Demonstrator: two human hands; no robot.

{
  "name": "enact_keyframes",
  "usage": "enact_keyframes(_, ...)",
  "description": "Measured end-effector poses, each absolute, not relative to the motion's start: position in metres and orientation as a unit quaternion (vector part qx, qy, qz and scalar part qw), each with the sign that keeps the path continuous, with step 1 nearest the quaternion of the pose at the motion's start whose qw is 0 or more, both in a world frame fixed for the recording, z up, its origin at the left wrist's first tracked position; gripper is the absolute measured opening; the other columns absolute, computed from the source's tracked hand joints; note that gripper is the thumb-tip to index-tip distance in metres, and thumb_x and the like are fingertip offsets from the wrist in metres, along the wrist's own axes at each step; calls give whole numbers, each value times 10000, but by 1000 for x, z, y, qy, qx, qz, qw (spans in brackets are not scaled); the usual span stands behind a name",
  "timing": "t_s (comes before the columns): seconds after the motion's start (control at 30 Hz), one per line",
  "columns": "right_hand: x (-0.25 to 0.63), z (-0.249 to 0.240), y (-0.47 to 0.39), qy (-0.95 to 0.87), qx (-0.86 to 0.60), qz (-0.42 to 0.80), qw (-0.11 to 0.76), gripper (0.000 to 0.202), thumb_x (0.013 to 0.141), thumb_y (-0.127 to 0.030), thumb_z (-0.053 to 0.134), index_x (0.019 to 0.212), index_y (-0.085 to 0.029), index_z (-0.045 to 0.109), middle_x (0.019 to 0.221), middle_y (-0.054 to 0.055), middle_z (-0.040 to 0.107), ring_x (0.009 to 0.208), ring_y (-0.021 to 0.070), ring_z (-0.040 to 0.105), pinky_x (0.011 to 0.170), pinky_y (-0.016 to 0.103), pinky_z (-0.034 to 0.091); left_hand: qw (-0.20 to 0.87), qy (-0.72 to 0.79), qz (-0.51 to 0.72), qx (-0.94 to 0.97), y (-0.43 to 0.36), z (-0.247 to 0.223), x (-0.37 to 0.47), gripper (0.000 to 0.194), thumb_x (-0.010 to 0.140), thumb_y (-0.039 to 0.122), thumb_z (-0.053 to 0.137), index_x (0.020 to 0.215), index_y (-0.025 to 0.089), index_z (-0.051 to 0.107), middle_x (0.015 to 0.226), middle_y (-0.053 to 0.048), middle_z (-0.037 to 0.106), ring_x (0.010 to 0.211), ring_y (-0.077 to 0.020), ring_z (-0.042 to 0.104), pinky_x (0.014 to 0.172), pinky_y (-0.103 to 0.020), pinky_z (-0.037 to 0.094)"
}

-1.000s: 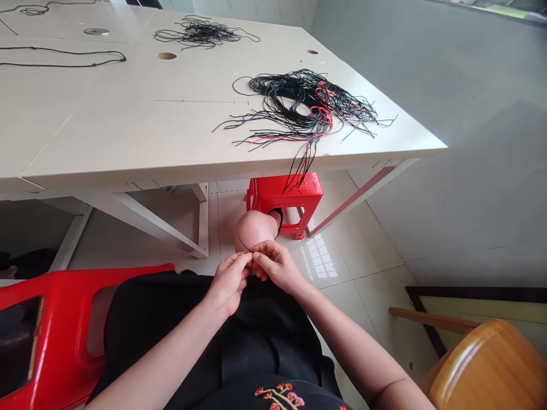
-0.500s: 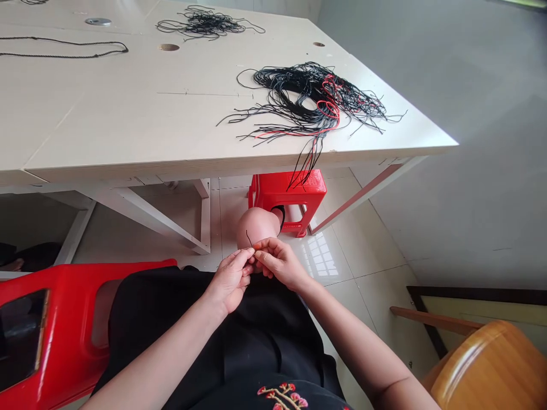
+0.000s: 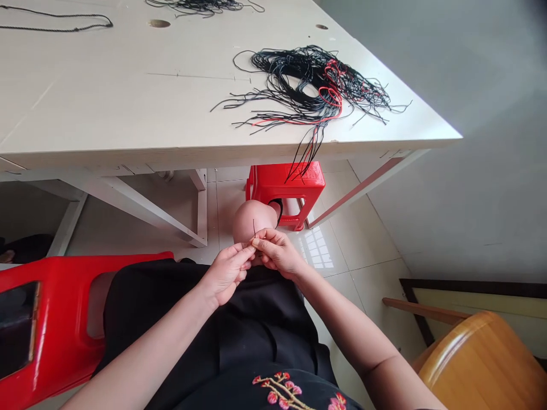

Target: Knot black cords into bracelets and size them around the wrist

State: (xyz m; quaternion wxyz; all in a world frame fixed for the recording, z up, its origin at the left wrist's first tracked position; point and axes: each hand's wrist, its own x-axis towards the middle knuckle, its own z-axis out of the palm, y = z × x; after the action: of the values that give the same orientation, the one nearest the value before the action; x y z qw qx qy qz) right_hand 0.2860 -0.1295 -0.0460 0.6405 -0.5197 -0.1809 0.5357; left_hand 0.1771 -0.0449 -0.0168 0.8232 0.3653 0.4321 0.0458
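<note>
Smooth surface with a glossy sheen toward its right corner, sleek cords over its near edge, shiny plastic stool beneath that edge, matt cloth garment, varnished wooden chair, polished floor tiles

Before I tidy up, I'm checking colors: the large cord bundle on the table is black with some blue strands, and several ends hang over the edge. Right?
Not blue: the head view shows red strands in the large cord bundle on the table. The rest is right.
</note>
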Motion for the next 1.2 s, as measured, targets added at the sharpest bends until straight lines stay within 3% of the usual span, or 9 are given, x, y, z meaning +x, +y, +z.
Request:
enact_keyframes(0.17, 281, -51, -127, -195, -542, 499, 648, 312, 712, -463, 656, 761, -195, 506, 450, -112, 416, 325, 24, 312, 291, 140, 225, 803, 422, 36, 419, -45, -14, 177, 429, 499, 364, 835, 769, 95, 639, 616, 7, 531, 487, -19, 323, 361, -105, 173)
enact_keyframes(0.37, 281, -54, -130, -253, -605, 447, 608, 262, 764, -444, 607, 801, -191, 553, 479, -87, 457, 360, 49, 385, 301, 153, 282, 739, 406, 4, 537, -45, -15, 176, 427, 548, 506, 773, 696, 125, 649, 656, -42, 609, 494, -58, 322, 394, -164, 209)
enact_keyframes(0.5, 295, -53, -140, -313, -649, 416, 554, 227, 743, -400, 661, 764, -177, 623, 545, -49, 529, 444, 63, 463, 374, 167, 355, 669, 379, 21, 639, -48, -19, 178, 291, 649, 443, 707, 642, 162, 634, 637, -21, 610, 576, -117, 465, 562, -218, 384)
enact_keyframes(0.67, 331, -64, -167, -321, -730, 328, 506, 222, 773, -397, 635, 751, -176, 643, 532, -24, 523, 456, 98, 463, 409, 218, 379, 554, 404, 27, 727, -49, -20, 180, 168, 710, 285, 610, 576, 182, 609, 537, 7, 542, 541, -138, 448, 515, -225, 325)
enact_keyframes(0.83, 329, -59, -182, -375, -753, 210, 498, 198, 859, -291, 511, 969, -213, 657, 968, 79, 632, 873, 185, 585, 767, 327, 501, 532, 401, 11, 745, -47, -20, 180, 144, 722, 280, 600, 617, 188, 633, 565, -2, 593, 549, -149, 482, 537, -233, 347)
enact_keyframes(0.93, 307, -51, -173, -531, -694, 212, 438, 330, 876, -226, 471, 1186, -247, 584, 1222, 79, 551, 1064, 185, 557, 874, 313, 493, 530, 376, -14, 760, -45, -23, 182, 168, 758, 315, 571, 682, 183, 644, 656, -30, 659, 631, -177, 561, 594, -248, 390)
enact_keyframes(1.0, 295, -50, -165, -565, -693, 200, 401, 335, 902, -223, 435, 1210, -212, 566, 1150, 102, 561, 1009, 186, 577, 858, 320, 505, 529, 365, -16, 766, -44, -25, 183, 194, 784, 331, 541, 727, 179, 647, 727, -52, 691, 703, -197, 604, 637, -258, 415)
enact_keyframes(1.1, 290, -55, -160, -527, -733, 189, 385, 242, 913, -223, 439, 1023, -163, 646, 924, 87, 589, 834, 173, 598, 780, 311, 520, 492, 365, -5, 790, -43, -26, 184, 204, 791, 329, 525, 726, 184, 651, 745, -55, 698, 697, -200, 605, 639, -264, 416)
enact_keyframes(1.2, 300, -60, -165, -522, -742, 197, 373, 197, 903, -186, 461, 919, -174, 657, 876, 59, 612, 794, 152, 605, 761, 288, 518, 451, 366, 0, 814, -45, -24, 185, 179, 774, 302, 537, 675, 196, 642, 696, -41, 674, 625, -188, 558, 604, -272, 383)
